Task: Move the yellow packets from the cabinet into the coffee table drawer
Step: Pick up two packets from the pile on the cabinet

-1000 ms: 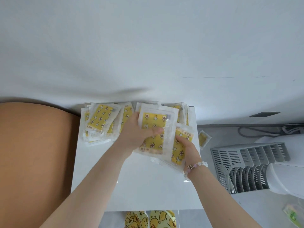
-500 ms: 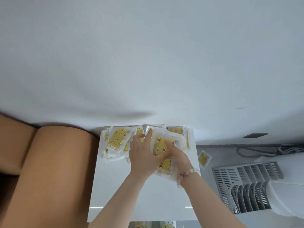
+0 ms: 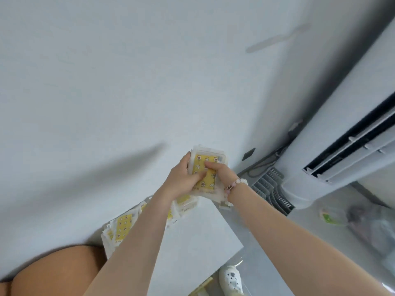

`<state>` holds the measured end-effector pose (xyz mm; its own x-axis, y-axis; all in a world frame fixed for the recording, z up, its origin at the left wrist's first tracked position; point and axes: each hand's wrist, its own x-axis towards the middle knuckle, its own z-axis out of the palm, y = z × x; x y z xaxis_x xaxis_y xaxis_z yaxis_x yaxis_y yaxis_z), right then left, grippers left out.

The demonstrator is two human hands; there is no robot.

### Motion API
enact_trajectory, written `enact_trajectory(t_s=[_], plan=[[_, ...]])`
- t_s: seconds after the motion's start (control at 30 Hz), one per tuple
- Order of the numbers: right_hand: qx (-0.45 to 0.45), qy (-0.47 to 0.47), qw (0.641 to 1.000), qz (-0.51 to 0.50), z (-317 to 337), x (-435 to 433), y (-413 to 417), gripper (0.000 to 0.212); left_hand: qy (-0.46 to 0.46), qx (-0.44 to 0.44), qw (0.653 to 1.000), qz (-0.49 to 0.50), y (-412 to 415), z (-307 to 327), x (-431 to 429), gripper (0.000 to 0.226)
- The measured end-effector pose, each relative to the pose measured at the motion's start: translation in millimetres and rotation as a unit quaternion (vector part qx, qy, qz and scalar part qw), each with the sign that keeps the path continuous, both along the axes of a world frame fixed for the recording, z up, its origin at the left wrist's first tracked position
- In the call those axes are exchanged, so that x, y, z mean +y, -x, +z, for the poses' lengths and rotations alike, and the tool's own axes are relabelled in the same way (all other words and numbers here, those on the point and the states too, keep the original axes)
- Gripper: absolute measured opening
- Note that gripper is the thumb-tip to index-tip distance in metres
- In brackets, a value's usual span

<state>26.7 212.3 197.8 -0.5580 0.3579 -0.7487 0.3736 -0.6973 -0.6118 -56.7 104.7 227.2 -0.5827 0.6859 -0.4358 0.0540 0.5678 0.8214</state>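
Stack of yellow packets [image 3: 209, 159]: lifted clear of the white cabinet top [image 3: 198, 242] and held out in front of the wall. The edges are ragged, and clear wrappers poke out at the lower right.

Left hand [image 3: 180, 181]: wraps the stack's left edge, thumb laid across the printed face. Right hand [image 3: 220, 173], beaded bracelet [image 3: 236, 184] at the wrist: curls over the face and right edge. Both hands are closed firmly on the one bundle.

Loose packets [image 3: 123, 226]: fanned along the cabinet top's wall side, partly under your left forearm. More trips look likely.

Judgement: the wrappers look slick, so a bundle like this will probably shear sideways.
- Square the edges between both palms before you turn away.
- Press your thumbs on the face, with your fingers behind it.
- Carry it flat rather than on end if you can.

The drawer is not in view. Turn slowly, and mind the standing air conditioner [image 3: 342, 135] and grey grille [image 3: 271, 189] near your right.
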Motion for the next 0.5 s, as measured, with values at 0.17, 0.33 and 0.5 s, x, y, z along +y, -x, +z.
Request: enact_trajectory(t_s=[0.17,0.33,0.5], plan=[[0.013,-0.023,0.994,-0.104,22,28,-59,0.053,-0.015,0.088,0.993,-0.079,-46,35,49,0.072],[0.011,-0.048,0.970,-0.236,54,48,-123,0.047,0.001,0.170,0.966,-0.192,-108,48,101,0.081],[0.101,-0.033,0.918,-0.383,71,53,-183,0.057,-0.018,0.171,0.947,-0.271,-159,60,126,0.090]])
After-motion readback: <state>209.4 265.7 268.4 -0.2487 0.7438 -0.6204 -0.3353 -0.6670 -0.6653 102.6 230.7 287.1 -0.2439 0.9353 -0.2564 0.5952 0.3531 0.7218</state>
